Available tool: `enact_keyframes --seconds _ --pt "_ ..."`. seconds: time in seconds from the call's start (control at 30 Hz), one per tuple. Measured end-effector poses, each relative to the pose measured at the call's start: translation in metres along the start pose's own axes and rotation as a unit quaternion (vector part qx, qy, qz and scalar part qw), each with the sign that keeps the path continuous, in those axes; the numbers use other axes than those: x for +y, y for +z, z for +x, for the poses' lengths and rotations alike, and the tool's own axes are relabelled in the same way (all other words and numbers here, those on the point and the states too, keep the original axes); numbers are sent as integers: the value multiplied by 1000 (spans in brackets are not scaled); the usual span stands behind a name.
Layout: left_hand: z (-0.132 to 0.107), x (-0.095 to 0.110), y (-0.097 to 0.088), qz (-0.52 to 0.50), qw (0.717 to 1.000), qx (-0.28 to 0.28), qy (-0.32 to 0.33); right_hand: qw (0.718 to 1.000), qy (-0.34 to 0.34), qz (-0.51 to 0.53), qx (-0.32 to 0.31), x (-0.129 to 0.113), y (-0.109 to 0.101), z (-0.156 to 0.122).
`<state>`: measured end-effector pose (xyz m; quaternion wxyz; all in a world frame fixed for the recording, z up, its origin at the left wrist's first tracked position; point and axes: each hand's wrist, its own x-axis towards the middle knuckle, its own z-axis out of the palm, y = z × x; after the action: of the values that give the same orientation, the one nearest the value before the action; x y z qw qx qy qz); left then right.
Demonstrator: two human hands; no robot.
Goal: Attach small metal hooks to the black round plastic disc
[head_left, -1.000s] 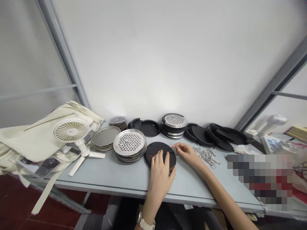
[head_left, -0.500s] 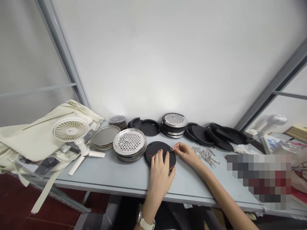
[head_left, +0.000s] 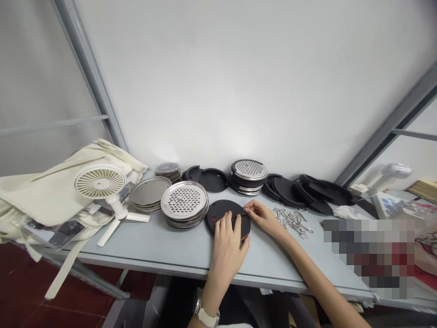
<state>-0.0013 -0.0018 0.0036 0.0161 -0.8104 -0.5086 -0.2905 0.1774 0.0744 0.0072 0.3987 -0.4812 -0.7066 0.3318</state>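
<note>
A black round disc point(head_left: 223, 207) with a small red mark lies on the table, in front of the grater stack. My left hand point(head_left: 228, 239) is laid over its near half, fingers on top and thumb at the near right rim, gripping it. At the right rim, my right hand point(head_left: 262, 217) pinches a small metal wire hook point(head_left: 244, 209), mostly hidden by the fingertips. Loose wire hooks point(head_left: 295, 222) lie in a pile just right of that hand. To the left stands a stack of round metal grater plates point(head_left: 184, 200).
Plain metal discs point(head_left: 150, 191) are stacked farther left, beside a white fan point(head_left: 100, 183) and cream fabric point(head_left: 51, 189). Along the wall sit black round holders point(head_left: 213, 180), a grater-topped stack point(head_left: 251, 170) and more black parts point(head_left: 288, 192). The table edge point(head_left: 153, 266) runs close in front.
My right fingers have closed in on the disc's right rim, and the wire loop that showed is now mostly covered. My left hand stays on the disc.
</note>
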Motion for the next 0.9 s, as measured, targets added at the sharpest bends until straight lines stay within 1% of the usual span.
enact_keyframes --seconds 0.3,0.6,0.9 --pt "1 0 -2 -5 1000 -6 -1 1000 10 15 -11 5 -1 -1" --pt "0 0 -1 -8 1000 -6 -5 997 8 53 -54 10 -2 -3" --pt "0 0 -1 -2 1000 3 -5 996 11 64 -69 6 -4 -4"
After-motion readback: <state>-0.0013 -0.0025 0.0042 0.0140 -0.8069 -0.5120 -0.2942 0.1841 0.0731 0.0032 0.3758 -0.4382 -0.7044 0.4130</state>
